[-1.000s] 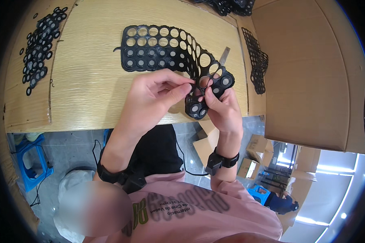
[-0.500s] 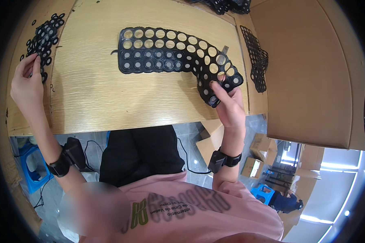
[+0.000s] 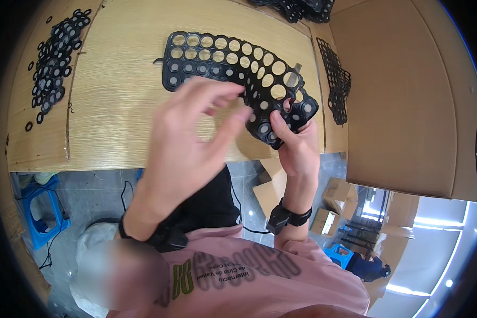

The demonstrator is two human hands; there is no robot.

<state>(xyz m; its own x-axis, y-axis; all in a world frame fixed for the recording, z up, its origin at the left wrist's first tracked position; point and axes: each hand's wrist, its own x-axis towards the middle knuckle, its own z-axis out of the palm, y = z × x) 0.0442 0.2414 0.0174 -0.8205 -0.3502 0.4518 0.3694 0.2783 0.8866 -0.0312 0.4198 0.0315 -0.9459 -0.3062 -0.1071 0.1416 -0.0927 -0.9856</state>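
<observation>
Head cam: right hand (image 3: 297, 146) gripping black perforated sheet (image 3: 233, 66), left hand (image 3: 191, 138) raised, fingers loosely open.

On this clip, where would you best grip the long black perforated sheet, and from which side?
Grip the black perforated sheet at its near right corner, coming from the table's front edge. That end overhangs toward the person, so fingers can pinch it top and bottom, as the right hand does. The rest lies flat on the wood.

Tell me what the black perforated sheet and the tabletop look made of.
Sheet: probably rubber or soft plastic, matte black; its end bends up in the right hand. Tabletop: pale wood or wood-look laminate, with visible grain lines.
</observation>
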